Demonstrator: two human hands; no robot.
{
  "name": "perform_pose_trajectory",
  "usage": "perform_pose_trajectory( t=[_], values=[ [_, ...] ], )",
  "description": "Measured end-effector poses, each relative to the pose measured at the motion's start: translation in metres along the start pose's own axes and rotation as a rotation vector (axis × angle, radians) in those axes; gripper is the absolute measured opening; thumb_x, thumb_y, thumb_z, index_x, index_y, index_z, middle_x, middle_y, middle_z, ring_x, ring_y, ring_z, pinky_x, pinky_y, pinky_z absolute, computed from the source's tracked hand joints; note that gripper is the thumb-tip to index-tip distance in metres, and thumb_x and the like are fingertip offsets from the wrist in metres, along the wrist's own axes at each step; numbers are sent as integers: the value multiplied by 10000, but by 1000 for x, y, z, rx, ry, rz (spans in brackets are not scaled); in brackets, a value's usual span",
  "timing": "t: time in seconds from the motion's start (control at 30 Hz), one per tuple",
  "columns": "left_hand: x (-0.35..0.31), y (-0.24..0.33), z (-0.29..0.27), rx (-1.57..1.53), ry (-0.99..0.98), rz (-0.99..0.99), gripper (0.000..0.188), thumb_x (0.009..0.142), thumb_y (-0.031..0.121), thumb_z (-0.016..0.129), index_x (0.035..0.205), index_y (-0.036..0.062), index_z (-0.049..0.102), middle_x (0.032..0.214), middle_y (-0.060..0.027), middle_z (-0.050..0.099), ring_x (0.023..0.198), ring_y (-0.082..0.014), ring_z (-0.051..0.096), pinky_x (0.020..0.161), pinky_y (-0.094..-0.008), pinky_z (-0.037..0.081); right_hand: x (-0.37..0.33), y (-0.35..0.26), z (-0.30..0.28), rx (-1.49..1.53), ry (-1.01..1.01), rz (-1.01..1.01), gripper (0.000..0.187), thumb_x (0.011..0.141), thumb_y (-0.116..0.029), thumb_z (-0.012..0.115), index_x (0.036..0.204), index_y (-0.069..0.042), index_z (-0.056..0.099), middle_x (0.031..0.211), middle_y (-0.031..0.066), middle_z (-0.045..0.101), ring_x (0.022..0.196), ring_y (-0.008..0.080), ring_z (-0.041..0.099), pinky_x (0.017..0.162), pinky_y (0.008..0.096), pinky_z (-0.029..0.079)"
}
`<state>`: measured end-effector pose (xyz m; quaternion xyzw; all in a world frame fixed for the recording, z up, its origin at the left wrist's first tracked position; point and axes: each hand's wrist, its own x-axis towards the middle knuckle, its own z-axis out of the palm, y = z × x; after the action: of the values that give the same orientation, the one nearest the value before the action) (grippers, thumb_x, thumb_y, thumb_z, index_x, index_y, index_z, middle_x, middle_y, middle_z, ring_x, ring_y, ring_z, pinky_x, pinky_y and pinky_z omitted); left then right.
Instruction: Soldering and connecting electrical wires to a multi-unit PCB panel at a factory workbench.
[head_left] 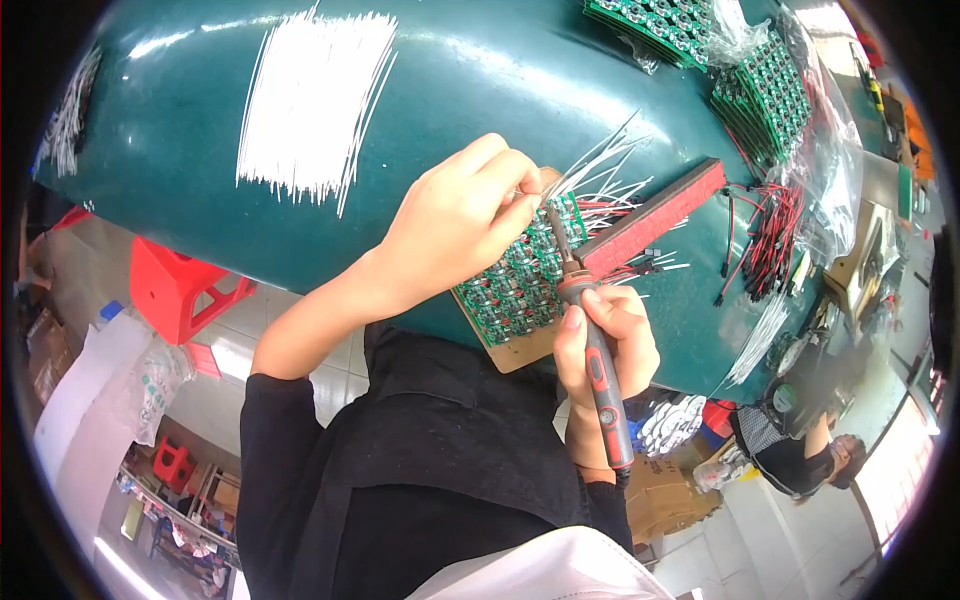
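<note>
My right hand (620,345) is closed round the dark grey and red handle of a soldering iron (606,400). The iron's tip points away from me, onto the far part of a green circuit board panel (515,290) crowded with small round parts. Above the panel's far left side, my left hand (450,215) pinches a thin wire with thumb and forefinger, close to the iron's tip; the fingers partly hide it. Under the panel lies a brown backing board (525,350). White wires (605,155) and red-and-black wires (600,208) stick out past the panel's far right edge.
Right of the panel lies a long red bar (655,220). A pile of white wires (315,105) covers the table's far left. Stacked circuit boards (765,100), clear plastic and red-black leads (770,235) crowd the right. A red stool (180,290) stands left; another person (790,455) sits right.
</note>
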<state>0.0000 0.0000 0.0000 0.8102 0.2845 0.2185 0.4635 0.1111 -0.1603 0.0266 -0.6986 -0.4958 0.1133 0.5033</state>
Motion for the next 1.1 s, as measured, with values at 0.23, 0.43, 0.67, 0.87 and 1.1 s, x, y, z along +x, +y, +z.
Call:
perform_pose_trajectory(
  t=[0.23, 0.43, 0.67, 0.87, 1.1],
  values=[
    [-1, -1, 1, 81, 2, 44, 106, 839, 55, 694, 913, 45, 620, 755, -57, 500, 622, -142, 541, 550, -297, 444, 8, -13, 8, -110, -50, -63, 202, 750, 39, 706, 919, 30, 596, 695, 129, 610, 624, 254, 614, 577, 327, 512],
    [-3, 6, -11, -87, 53, -126, 84, 854, 36, 672, 909, 35, 609, 721, -34, 461, 608, -128, 466, 564, -253, 414, 10, -19, 8, -253, -112, -161, 166, 775, 47, 686, 901, 43, 578, 653, 133, 594, 598, 243, 608, 556, 316, 498],
    [-11, -1, -18, -127, -41, -160, 73, 867, 78, 646, 891, 49, 584, 827, -80, 542, 680, -204, 586, 642, -340, 500, 2, -21, 9, -111, -73, -116, 237, 716, 50, 714, 927, 10, 615, 682, 103, 602, 613, 250, 624, 558, 325, 526],
    [-12, -7, -14, -136, -32, -116, 87, 846, 38, 674, 892, 34, 600, 780, -39, 467, 658, -126, 476, 594, -264, 429, 1, -19, 17, -119, -83, -137, 192, 736, 57, 694, 899, 37, 595, 671, 128, 611, 585, 252, 615, 548, 319, 517],
    [-13, -9, -14, -76, -63, -102, 93, 847, 61, 686, 919, 51, 628, 771, -36, 473, 642, -140, 484, 585, -276, 426, 0, -22, 22, -172, -65, -168, 229, 700, 58, 717, 897, 28, 605, 666, 101, 592, 575, 255, 612, 519, 320, 521]
  ],
)
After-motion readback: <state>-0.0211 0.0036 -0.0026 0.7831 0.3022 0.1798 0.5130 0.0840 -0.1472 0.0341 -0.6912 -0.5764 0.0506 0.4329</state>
